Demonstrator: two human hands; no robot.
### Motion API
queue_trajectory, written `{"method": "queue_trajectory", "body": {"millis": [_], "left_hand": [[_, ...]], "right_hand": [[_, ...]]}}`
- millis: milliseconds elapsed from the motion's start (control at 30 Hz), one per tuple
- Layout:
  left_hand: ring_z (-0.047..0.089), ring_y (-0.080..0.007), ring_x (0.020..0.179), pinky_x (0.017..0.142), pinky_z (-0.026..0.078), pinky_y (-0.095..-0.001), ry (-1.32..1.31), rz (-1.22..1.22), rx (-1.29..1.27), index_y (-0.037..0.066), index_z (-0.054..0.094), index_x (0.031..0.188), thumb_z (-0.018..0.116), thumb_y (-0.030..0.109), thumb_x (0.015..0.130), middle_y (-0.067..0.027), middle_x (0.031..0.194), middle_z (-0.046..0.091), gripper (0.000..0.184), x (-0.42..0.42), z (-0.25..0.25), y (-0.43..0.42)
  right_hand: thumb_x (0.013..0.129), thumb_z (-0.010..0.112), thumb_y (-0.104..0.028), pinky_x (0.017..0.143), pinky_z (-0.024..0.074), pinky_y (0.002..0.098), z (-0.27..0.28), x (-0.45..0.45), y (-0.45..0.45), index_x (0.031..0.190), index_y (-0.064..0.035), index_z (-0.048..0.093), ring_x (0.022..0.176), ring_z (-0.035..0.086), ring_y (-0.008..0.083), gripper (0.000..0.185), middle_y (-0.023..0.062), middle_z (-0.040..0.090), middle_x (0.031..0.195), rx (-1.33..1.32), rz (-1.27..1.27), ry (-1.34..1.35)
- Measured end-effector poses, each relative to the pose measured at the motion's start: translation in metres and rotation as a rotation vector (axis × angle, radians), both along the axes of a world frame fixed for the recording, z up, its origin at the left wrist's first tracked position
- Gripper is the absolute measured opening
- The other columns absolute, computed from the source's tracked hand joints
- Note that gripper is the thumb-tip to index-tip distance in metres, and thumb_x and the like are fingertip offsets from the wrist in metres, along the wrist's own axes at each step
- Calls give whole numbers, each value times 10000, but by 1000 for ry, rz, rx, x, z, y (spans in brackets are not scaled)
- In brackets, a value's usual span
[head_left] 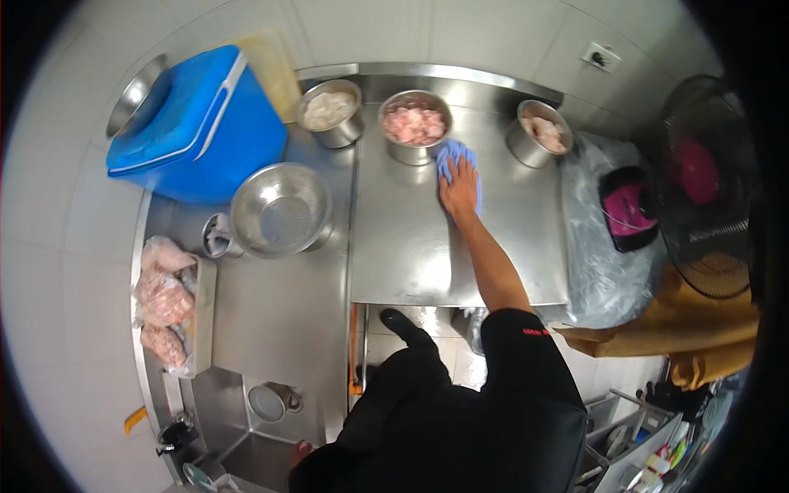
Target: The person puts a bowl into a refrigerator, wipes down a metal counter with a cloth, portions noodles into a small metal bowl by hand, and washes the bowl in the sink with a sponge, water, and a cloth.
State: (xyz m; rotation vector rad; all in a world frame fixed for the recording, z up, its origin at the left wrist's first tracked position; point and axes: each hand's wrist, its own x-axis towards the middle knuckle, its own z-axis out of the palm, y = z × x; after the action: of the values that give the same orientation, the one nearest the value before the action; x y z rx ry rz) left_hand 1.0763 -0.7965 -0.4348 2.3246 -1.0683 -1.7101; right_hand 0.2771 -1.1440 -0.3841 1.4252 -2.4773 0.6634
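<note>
On the steel table [394,263], my right hand [460,191] presses on a blue cloth [454,156], just beside a steel pot of pink meat pieces [415,125]. The cloth bunches above and around my fingers. A pot with pale contents [330,111] stands to the left, and another pot holding meat [538,133] stands to the right. Low in the view, near the sink edge, a small part of my left hand [302,450] shows; its fingers are mostly hidden by my dark clothing.
A blue cooler [205,123] and a steel colander [281,209] stand at the left. Bagged meat lies in a tray [201,320] above the sink [246,452]. At the right are plastic wrapping [604,279], a pink and black scale [629,209] and a fan [707,181].
</note>
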Motion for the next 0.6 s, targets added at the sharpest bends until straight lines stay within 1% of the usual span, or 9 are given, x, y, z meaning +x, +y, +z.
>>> {"method": "queue_trajectory", "body": {"millis": [67, 133, 200, 267, 333, 400, 500, 567, 600], "left_hand": [[590, -202, 860, 749, 469, -312, -76, -42, 1, 3, 504, 1149, 546, 173, 831, -125, 969, 592, 363, -7, -2, 13], [575, -206, 935, 798, 447, -322, -140, 32, -111, 3, 511, 1151, 556, 200, 830, -135, 1019, 594, 379, -35, -11, 31], [591, -201, 868, 744, 460, -307, -305, -470, -307, 2, 523, 1137, 573, 213, 824, -129, 988, 616, 381, -55, 10, 10], [602, -196, 780, 681, 470, -294, -171, 5, -202, 13, 530, 1142, 581, 224, 821, -118, 906, 640, 388, -99, 46, -33], [612, -202, 732, 659, 481, -296, -145, 187, -248, 13, 546, 1133, 592, 225, 809, -124, 836, 644, 390, -112, 48, -63], [613, -201, 731, 665, 482, -305, -125, 184, -321, 16, 544, 1140, 596, 233, 806, -131, 830, 644, 402, -118, 42, -85], [616, -204, 722, 675, 485, -322, -133, 142, -437, 29, 544, 1150, 597, 243, 804, -129, 807, 645, 411, -117, 26, -95], [621, -212, 725, 685, 487, -331, -187, 77, -508, 51, 550, 1149, 593, 252, 804, -120, 792, 648, 401, -118, 18, -88], [624, -216, 736, 693, 488, -334, -226, 50, -514, 63, 555, 1145, 592, 259, 804, -118, 793, 648, 395, -115, 16, -83]], "right_hand": [[804, 527, -236, 1056, 209, 484, -3, 61, 20, 1298, -64, 417, 1253, 306, 400, 534, 241, 339, 1358, -113, 125, -7], [804, 527, -240, 1055, 201, 491, 6, 119, 27, 1305, -76, 412, 1262, 293, 401, 540, 236, 325, 1369, -21, 296, -103], [801, 530, -229, 1054, 196, 496, 14, 165, 19, 1305, -76, 413, 1265, 282, 398, 540, 217, 313, 1379, 12, 430, -112], [810, 510, -256, 1063, 175, 493, 14, 203, 23, 1321, -66, 391, 1263, 278, 405, 558, 216, 287, 1398, 91, 566, -99], [766, 540, -218, 1087, 162, 460, 3, 233, 47, 1326, -54, 383, 1293, 254, 383, 604, 214, 251, 1415, 178, 745, -11], [706, 560, -89, 1080, 198, 464, 13, 252, 86, 1318, -87, 404, 1283, 302, 351, 631, 186, 316, 1390, 237, 966, -177], [638, 500, 62, 976, 387, 438, -4, 247, 134, 1170, -109, 556, 1122, 491, 346, 562, 178, 490, 1243, 59, 1284, -316], [607, 474, 90, 960, 405, 399, 6, 228, 163, 1139, -87, 568, 1104, 504, 350, 568, 188, 519, 1190, 172, 1073, -495], [590, 456, 113, 938, 422, 379, 27, 215, 174, 1107, -78, 587, 1117, 488, 354, 566, 185, 506, 1195, 204, 927, -725]]}}
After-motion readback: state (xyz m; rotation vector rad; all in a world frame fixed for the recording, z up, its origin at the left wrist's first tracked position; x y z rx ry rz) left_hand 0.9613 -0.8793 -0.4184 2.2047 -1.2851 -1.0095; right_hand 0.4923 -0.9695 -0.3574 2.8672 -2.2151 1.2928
